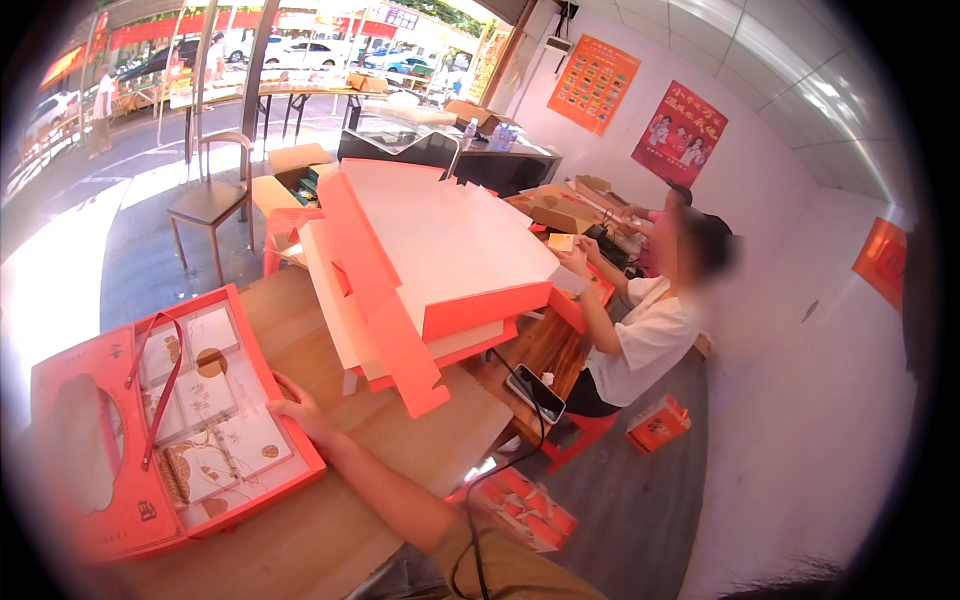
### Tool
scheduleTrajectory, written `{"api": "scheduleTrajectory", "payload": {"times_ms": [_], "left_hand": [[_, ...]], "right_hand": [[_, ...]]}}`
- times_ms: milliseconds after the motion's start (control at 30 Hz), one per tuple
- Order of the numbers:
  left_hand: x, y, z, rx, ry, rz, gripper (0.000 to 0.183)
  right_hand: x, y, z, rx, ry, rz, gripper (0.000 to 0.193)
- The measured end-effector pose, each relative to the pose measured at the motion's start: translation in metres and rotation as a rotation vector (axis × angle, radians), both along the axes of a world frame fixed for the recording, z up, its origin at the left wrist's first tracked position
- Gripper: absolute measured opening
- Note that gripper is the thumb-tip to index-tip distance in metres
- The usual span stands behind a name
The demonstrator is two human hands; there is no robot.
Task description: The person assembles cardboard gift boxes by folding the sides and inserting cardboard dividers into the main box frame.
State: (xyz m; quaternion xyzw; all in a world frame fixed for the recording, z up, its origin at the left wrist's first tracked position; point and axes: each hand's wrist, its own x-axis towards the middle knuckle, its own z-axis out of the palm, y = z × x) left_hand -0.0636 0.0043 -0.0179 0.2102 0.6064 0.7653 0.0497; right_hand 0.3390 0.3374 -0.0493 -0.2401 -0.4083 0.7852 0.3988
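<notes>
Gift box — probably light, stiff card, easily dented; right hand grips its right wall — opposite walls seem best.

At near left, an open red cardboard gift box with a red strap is lying on a pale wooden table and holding white patterned square packets. The person's bare right hand is touching the box's right wall. Farther right, a pile of red cardboard boxes with white surfaces is standing at the table's far side. Beyond, on the right, a co-worker in a white short-sleeved shirt is sitting, holding a small yellow-and-white item, while a black-screened phone is lying nearer.
</notes>
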Motion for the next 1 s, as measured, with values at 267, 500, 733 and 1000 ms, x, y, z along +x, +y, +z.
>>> {"api": "scheduleTrajectory", "payload": {"times_ms": [267,500,733,1000], "left_hand": [[0.002,-0.015,0.003,0.023,-0.016,0.005,0.053],[-0.001,-0.033,0.009,0.084,-0.037,0.010,0.053],[-0.009,-0.052,0.024,0.107,-0.038,0.020,0.053],[-0.017,-0.060,0.031,0.132,-0.034,0.008,0.053]], "right_hand": [[0.007,0.002,0.005,0.031,-0.046,-0.082,0.085],[0.007,0.004,0.010,-0.007,-0.038,-0.040,0.075],[0.008,0.023,-0.003,0.026,-0.013,0.016,0.079],[0.011,0.000,0.026,0.085,-0.103,-0.140,0.078]]}}
